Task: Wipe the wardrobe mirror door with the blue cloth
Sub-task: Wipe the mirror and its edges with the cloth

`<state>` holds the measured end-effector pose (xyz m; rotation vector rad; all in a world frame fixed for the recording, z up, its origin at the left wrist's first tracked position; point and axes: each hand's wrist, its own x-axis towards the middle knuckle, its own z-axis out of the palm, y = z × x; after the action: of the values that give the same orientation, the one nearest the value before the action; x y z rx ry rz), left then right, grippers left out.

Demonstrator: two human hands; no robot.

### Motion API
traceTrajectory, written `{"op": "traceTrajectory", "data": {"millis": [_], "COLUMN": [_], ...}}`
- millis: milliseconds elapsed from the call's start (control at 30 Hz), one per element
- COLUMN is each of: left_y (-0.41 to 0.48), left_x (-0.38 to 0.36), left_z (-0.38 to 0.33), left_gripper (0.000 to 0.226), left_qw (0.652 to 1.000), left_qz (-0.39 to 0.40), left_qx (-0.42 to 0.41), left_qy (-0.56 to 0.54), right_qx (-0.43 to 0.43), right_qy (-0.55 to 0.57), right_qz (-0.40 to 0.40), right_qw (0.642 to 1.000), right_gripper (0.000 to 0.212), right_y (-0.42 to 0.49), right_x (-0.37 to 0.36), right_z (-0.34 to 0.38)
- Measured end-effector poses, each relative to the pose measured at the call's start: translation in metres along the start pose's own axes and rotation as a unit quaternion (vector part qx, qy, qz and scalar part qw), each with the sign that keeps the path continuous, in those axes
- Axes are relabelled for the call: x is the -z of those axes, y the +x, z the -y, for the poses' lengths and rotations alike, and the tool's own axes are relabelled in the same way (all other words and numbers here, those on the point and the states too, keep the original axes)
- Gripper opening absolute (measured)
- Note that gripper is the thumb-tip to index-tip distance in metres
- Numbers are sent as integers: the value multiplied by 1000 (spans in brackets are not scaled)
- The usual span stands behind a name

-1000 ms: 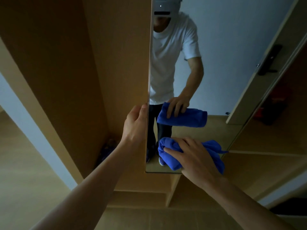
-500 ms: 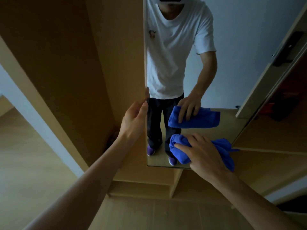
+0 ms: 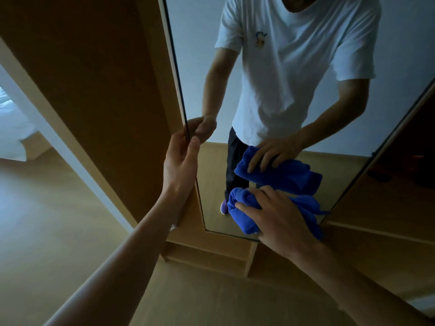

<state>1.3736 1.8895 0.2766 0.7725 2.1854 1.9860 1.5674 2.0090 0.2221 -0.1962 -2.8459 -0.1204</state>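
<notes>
The wardrobe mirror door (image 3: 213, 161) stands open in front of me, a tall mirror panel in a pale wood frame. My left hand (image 3: 181, 158) grips the door's left edge, fingers wrapped around the rim. My right hand (image 3: 280, 217) presses a bunched blue cloth (image 3: 243, 211) against the lower part of the glass, near the bottom edge. The mirror shows a person in a white T-shirt, with both hands and the cloth reflected just above mine.
The wardrobe's wooden side panel (image 3: 101, 95) rises to the left of the door. Low wooden shelves (image 3: 211, 252) sit beneath the mirror. A wood floor (image 3: 47, 220) spreads left, with white bedding (image 3: 11, 123) at the far left edge.
The mirror door has swung more face-on to me, now reflecting the whole torso. My left hand stays on the door's edge; my right hand keeps the cloth near the bottom of the glass.
</notes>
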Motion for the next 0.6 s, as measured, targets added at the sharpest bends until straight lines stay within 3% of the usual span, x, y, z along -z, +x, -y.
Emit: {"op": "traceTrajectory", "data": {"millis": [400,600], "left_y": [-3,18], "left_x": [13,18], "left_z": [-35,-80], "left_gripper": [41,36], "left_qw": [999,996], "left_qz": [15,24], "left_qx": [-22,-80], "left_qy": [17,14], "right_qx": [45,32], "right_qy": [-5,-45], "right_qz": [-46,-131], "right_qw": [998,990], "right_gripper": [74,65], "right_y": [20,48], "right_x": [49,109], "right_z": [2,-5]}}
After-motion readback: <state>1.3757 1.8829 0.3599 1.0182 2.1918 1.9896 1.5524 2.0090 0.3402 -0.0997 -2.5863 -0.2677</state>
